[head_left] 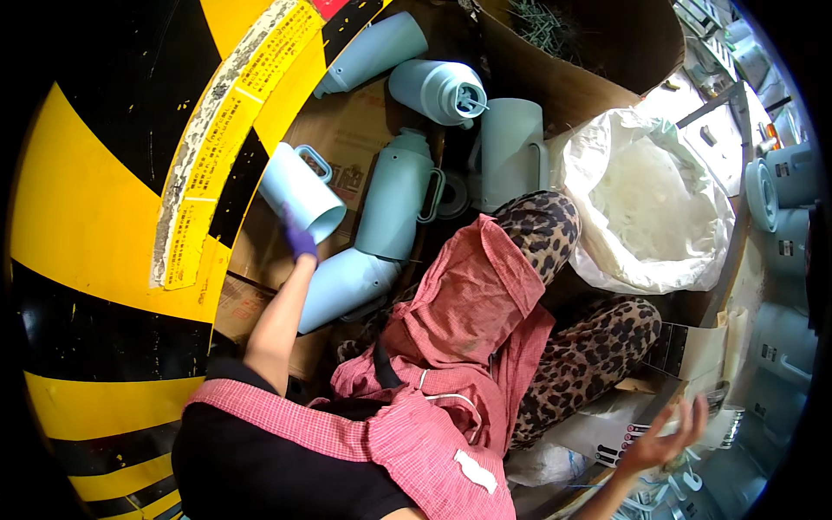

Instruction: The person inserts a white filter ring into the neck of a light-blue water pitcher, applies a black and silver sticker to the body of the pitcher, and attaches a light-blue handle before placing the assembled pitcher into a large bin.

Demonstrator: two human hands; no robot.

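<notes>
My left hand (300, 237), in a purple glove, grips a pale blue jug body (299, 192) by its side. That jug is tilted, its wide end toward me and its loop handle on the far side; some of my fingers are hidden by it. Close by lie a greener vacuum jug (394, 195) with a handle and another pale blue jug (351, 284). Out to the right, my bare right hand (669, 436) has its fingers spread and nothing in them. It is over a cluttered ledge with white hook-shaped pieces (689, 477) and a printed sheet (614, 446).
More jugs (442, 91) lie on cardboard ahead, one upright (511, 152). A white plastic-lined bag (646, 204) stands right of my knees, a carton with thin dark pieces (546, 35) behind. A yellow-black striped surface (95, 182) curves along the left. Several jugs (789, 260) line the right.
</notes>
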